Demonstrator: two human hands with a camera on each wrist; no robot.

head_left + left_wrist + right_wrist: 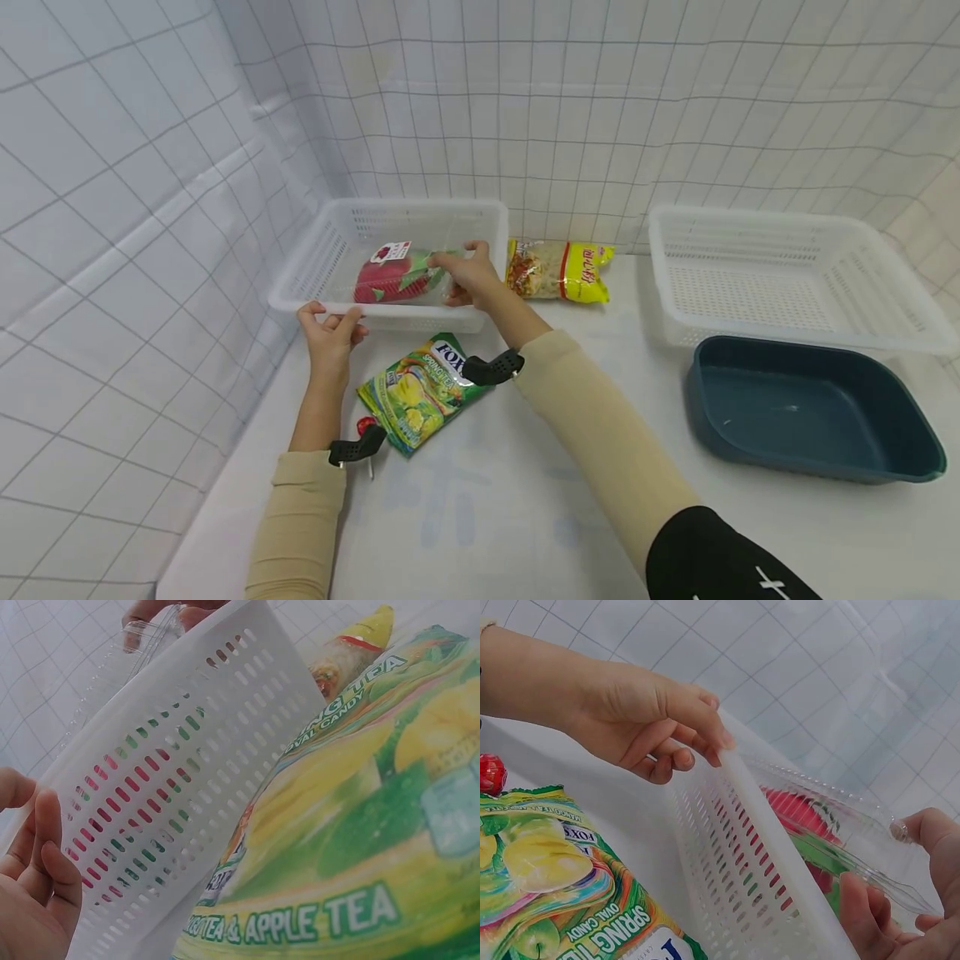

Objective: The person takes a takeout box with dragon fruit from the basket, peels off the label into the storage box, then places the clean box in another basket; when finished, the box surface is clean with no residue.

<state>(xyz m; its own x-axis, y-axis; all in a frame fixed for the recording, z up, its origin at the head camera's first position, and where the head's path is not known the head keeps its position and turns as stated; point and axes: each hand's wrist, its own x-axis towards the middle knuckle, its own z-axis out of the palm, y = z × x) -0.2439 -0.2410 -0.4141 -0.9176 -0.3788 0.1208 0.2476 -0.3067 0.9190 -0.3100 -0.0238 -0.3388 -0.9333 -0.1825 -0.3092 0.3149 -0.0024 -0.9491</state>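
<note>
My left hand (330,336) pinches the front rim of a white slotted plastic basket (412,312) near its left corner, as the right wrist view shows. Inside that basket lies a clear plastic box (392,273) with a white label and red and green contents. The thumb and fingers of my right hand (474,273) hold the box by its right end. In the right wrist view the clear lid (870,817) sits between thumb and fingers. The left wrist view shows red and green through the slots of the basket wall (240,712).
In front of the basket lie a green-yellow candy bag (423,392) and a red lollipop (366,425). A yellow-ended food packet (558,271) rests right of the basket. Further right stand another white basket (750,312) and a dark blue tub (810,467). Grid-patterned sheets rise behind and at left.
</note>
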